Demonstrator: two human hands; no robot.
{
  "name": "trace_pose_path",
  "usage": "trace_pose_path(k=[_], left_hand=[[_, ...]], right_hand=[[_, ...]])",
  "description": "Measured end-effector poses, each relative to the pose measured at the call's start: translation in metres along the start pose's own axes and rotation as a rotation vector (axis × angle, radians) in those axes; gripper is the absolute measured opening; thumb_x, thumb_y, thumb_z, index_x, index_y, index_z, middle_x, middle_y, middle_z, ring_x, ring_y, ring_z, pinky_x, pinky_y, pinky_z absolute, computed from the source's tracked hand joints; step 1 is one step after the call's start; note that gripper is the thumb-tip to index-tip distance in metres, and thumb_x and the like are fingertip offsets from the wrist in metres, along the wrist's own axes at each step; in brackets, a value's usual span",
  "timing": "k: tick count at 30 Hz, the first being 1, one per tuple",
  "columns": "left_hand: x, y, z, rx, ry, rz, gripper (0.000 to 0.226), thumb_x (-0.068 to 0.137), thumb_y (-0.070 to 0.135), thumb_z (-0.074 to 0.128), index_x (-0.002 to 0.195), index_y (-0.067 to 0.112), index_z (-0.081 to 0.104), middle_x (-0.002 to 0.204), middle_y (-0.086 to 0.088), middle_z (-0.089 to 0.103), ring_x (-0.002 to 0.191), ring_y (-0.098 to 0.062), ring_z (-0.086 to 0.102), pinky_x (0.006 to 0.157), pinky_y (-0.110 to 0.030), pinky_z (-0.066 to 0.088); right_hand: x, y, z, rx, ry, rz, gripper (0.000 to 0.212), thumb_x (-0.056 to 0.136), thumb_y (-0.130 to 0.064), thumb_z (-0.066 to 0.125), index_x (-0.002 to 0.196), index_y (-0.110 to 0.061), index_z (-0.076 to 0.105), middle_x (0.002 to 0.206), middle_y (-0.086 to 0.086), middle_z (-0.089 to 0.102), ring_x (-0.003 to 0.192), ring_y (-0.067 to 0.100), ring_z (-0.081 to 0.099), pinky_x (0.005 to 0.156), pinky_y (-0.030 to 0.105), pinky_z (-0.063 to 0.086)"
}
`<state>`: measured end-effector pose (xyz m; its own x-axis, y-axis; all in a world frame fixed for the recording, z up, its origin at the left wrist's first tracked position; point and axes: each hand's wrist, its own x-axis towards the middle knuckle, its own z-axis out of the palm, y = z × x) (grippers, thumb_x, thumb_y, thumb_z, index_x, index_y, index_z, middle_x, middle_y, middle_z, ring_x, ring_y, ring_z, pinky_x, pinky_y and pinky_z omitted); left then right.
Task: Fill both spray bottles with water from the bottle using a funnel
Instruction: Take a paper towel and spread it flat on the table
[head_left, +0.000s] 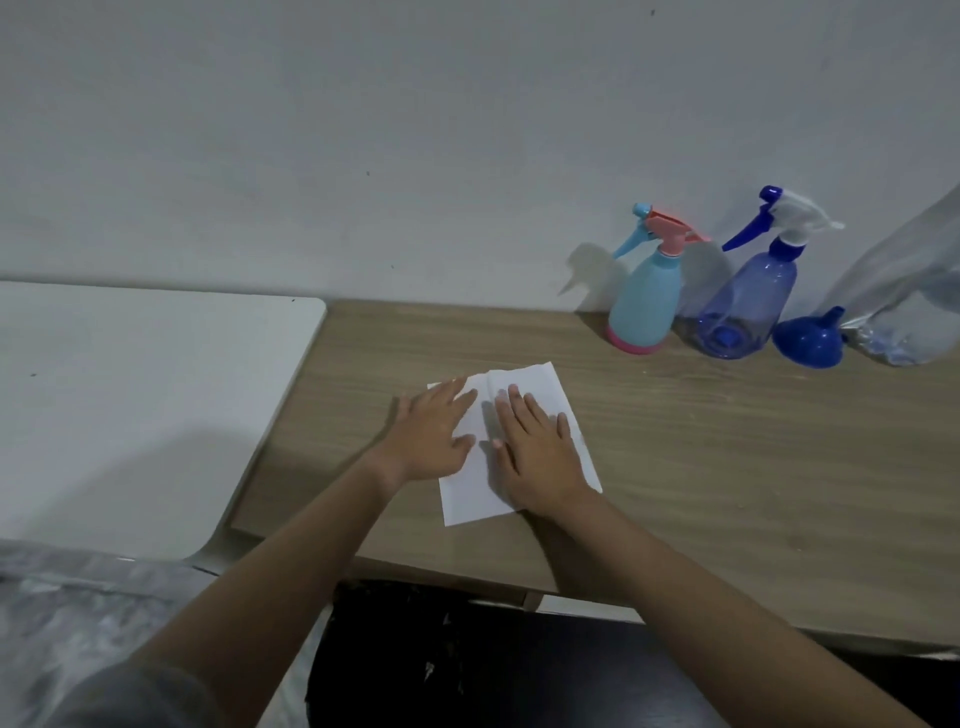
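Note:
A light blue spray bottle (647, 291) with a pink base and pink trigger head stands at the back of the wooden table (727, 441), against the wall. Right of it stands a clear blue spray bottle (748, 296) with a white and blue head. A blue funnel (809, 339) lies mouth-down beside it. A large clear water bottle (904, 301) stands at the right edge, partly cut off. My left hand (431, 436) and my right hand (540, 447) press flat, fingers straight, on a white paper towel (524, 387) near the table's middle.
A white table top (130, 405) adjoins the wooden table on the left. A grey-white wall rises behind both. A dark seat or floor lies below the front edge, and crinkled grey fabric lies at the lower left.

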<state>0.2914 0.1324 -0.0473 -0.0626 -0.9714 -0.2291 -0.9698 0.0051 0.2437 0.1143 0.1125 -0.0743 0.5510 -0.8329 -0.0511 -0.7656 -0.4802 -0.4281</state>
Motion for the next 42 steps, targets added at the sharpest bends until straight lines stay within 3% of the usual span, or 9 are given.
trace_pose_path(k=[3, 6, 11, 16, 21, 29, 42], left_hand=[[-0.006, -0.007, 0.012, 0.112, -0.141, 0.019, 0.083, 0.09, 0.062, 0.035, 0.15, 0.023, -0.006, 0.158, 0.004, -0.018, 0.146, -0.014, -0.01, 0.112, -0.061, -0.006], [-0.011, -0.01, 0.022, 0.155, -0.146, 0.024, 0.09, 0.086, 0.071, 0.028, 0.148, 0.024, -0.017, 0.154, 0.005, -0.027, 0.144, -0.012, -0.017, 0.111, -0.063, -0.008], [-0.006, 0.005, 0.032, 0.195, -0.095, 0.082, 0.092, 0.078, 0.078, 0.013, 0.147, 0.025, -0.019, 0.155, 0.005, -0.027, 0.144, -0.012, -0.017, 0.11, -0.064, -0.008], [0.011, 0.04, 0.034, 0.194, -0.086, 0.13, 0.091, 0.082, 0.076, 0.019, 0.149, 0.024, -0.014, 0.156, 0.005, -0.024, 0.145, -0.012, -0.014, 0.11, -0.065, -0.007], [0.043, 0.094, 0.034, 0.184, -0.118, 0.184, 0.088, 0.086, 0.07, 0.029, 0.149, 0.026, -0.011, 0.156, 0.005, -0.023, 0.145, -0.012, -0.012, 0.109, -0.066, -0.006], [0.091, 0.191, 0.047, 0.207, -0.148, 0.247, 0.086, 0.085, 0.068, 0.035, 0.149, 0.032, -0.01, 0.156, 0.004, -0.024, 0.145, -0.013, -0.012, 0.108, -0.067, -0.004], [0.151, 0.38, 0.077, 0.256, -0.196, 0.378, 0.086, 0.085, 0.069, 0.035, 0.148, 0.033, -0.011, 0.156, 0.003, -0.025, 0.145, -0.015, -0.014, 0.109, -0.063, -0.009]], right_hand=[[0.002, 0.012, 0.015, -0.092, -0.053, 0.015, 0.062, 0.1, -0.045, 0.019, 0.153, -0.021, 0.0, 0.162, -0.004, -0.006, 0.149, 0.014, -0.007, 0.119, 0.05, 0.0], [0.003, 0.018, 0.019, -0.125, -0.04, 0.016, 0.062, 0.099, -0.047, 0.016, 0.153, -0.022, 0.0, 0.162, -0.004, -0.008, 0.149, 0.013, -0.008, 0.118, 0.047, -0.001], [-0.009, 0.032, 0.013, -0.118, -0.024, 0.028, 0.076, 0.084, -0.056, -0.004, 0.153, -0.024, -0.001, 0.161, -0.006, -0.009, 0.148, 0.011, -0.009, 0.118, 0.042, -0.003], [-0.023, 0.068, -0.002, -0.153, -0.004, 0.063, 0.075, 0.085, -0.057, -0.004, 0.153, -0.024, -0.002, 0.161, -0.007, -0.008, 0.148, 0.011, -0.008, 0.119, 0.042, 0.0], [-0.037, 0.115, -0.03, -0.143, 0.021, 0.121, 0.078, 0.083, -0.058, -0.004, 0.153, -0.023, 0.001, 0.162, -0.006, -0.005, 0.149, 0.012, -0.004, 0.118, 0.039, 0.001], [-0.062, 0.206, -0.074, -0.151, 0.025, 0.192, 0.062, 0.1, -0.047, 0.019, 0.153, -0.022, 0.001, 0.162, -0.003, -0.004, 0.149, 0.015, -0.005, 0.118, 0.039, 0.001], [-0.152, 0.363, -0.147, -0.134, 0.064, 0.337, 0.062, 0.1, -0.047, 0.02, 0.153, -0.021, 0.001, 0.162, -0.003, -0.005, 0.149, 0.015, -0.005, 0.118, 0.037, 0.001]])
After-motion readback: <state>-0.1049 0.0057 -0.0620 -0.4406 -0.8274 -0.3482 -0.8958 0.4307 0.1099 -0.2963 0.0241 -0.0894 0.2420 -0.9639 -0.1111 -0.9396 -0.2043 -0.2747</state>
